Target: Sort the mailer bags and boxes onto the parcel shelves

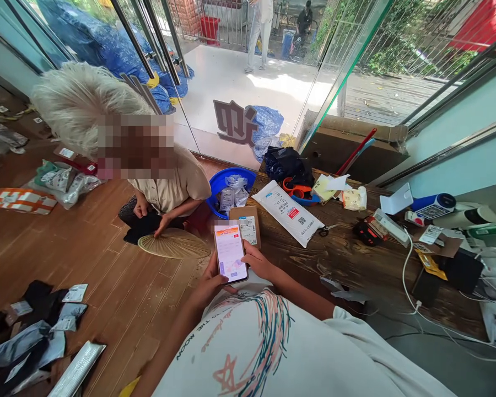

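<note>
A smartphone with a lit screen is held upright in front of my white printed shirt. My left hand grips its left edge, the thumb near the bottom of the screen. On the other side my right hand closes round the right edge, its thumb over the glass. Just behind the phone is a small cardboard box with a label. A white mailer parcel lies on the wooden table to the right, with scissors at its near end.
Seated at left, another person holds a woven fan. A blue basin contains packets. Parcels lie on the floor at lower left. The table bears a tape dispenser, boxes and a white cable. Glass doors stand ahead.
</note>
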The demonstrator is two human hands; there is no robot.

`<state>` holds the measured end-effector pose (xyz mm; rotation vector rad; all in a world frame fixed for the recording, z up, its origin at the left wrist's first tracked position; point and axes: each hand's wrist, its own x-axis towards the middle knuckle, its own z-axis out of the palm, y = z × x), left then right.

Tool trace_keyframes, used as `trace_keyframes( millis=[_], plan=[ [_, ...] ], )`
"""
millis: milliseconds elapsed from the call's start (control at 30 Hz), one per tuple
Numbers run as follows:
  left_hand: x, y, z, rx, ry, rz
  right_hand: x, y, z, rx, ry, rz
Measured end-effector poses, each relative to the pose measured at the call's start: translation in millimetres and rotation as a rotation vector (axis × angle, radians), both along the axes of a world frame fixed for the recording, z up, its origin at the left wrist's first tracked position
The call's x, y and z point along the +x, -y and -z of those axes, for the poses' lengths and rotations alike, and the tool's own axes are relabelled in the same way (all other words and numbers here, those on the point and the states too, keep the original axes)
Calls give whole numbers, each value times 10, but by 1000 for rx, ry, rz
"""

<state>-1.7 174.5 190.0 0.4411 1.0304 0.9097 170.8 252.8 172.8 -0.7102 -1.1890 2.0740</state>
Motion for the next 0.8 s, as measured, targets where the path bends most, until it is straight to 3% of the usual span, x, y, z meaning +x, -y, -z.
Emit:
trace_keyframes(
  millis=[267, 600, 800],
  plan=[
    [6, -24, -31, -12, -16, 10, -88, 68, 79, 72, 101, 58],
    [-37, 28, 123, 31, -22, -10, -139, 85, 140, 107, 90, 99],
    [-28, 26, 109, 57, 0, 0, -141, 92, 140, 73, 114, 112]
  ],
)
